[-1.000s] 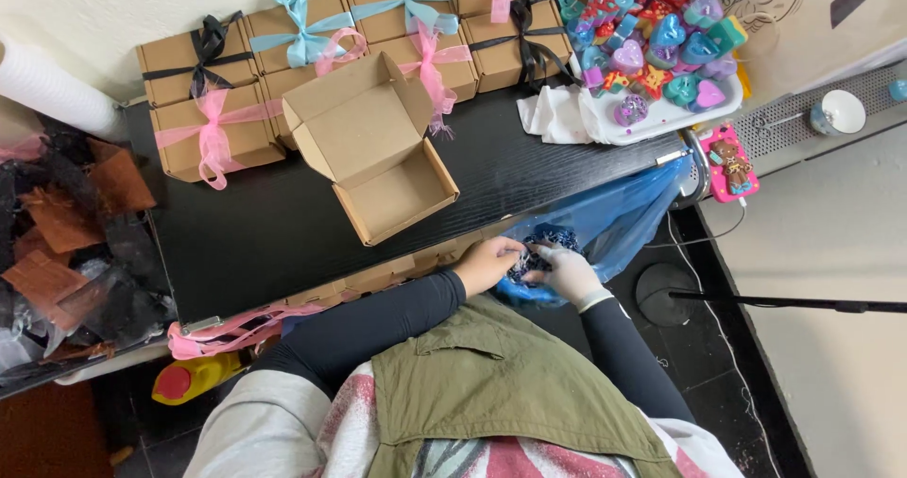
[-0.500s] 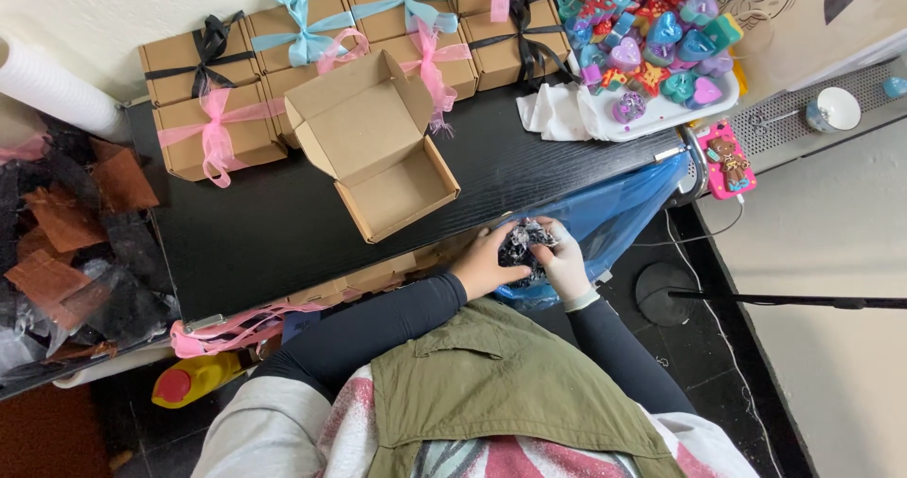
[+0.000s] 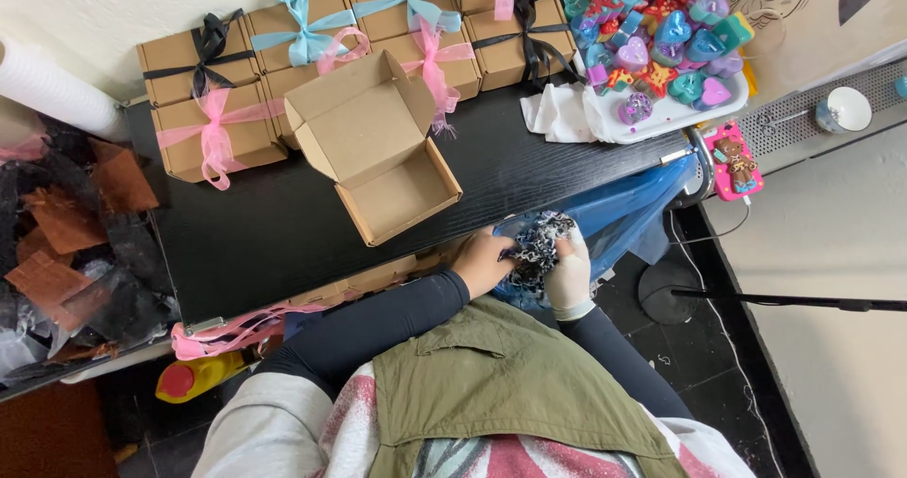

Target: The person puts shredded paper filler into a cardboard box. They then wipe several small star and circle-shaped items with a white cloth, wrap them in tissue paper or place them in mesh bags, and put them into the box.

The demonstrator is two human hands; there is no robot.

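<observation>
My left hand (image 3: 484, 261) and my right hand (image 3: 570, 272), the right in a white glove, both clutch a wad of dark and white shredded paper filler (image 3: 537, 242) at the front edge of the black table (image 3: 246, 242). The wad sits just above a blue plastic bag (image 3: 624, 218) that hangs off the table's edge. An open, empty brown cardboard box (image 3: 378, 147) with its lid up lies on the table a little to the left of my hands.
Closed brown boxes tied with pink, blue and black ribbons (image 3: 312, 43) line the back. A white tray (image 3: 652, 119) of colourful heart and star shapes stands at the back right. Dark and brown paper sheets (image 3: 66, 232) pile up left. Pink ribbon (image 3: 227, 332) hangs below.
Both hands have lifted the filler wad out of the blue bag, up and slightly left toward the table's edge.
</observation>
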